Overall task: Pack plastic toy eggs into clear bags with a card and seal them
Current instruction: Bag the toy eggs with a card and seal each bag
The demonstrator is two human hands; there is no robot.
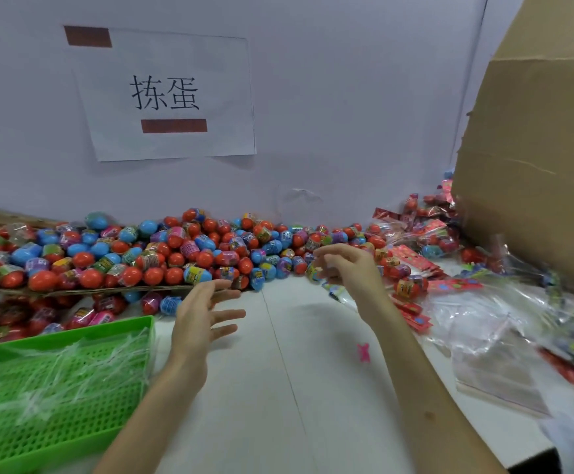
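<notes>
A big heap of plastic toy eggs (148,254), red, blue and purple, lies along the back of the white table (278,388). My left hand (200,316) hovers above the table just in front of the heap, fingers spread and empty. My right hand (343,265) is at the heap's right end with its fingers loosely curled; motion blur hides whether it holds an egg. Clear bags (490,350) and red cards (415,261) lie at the right, some bags packed with eggs (432,241).
A green plastic basket (56,388) holding clear bags sits at the front left. A large cardboard box (535,165) stands at the right. A paper sign (166,94) hangs on the wall behind. A small pink piece (363,352) lies on the table.
</notes>
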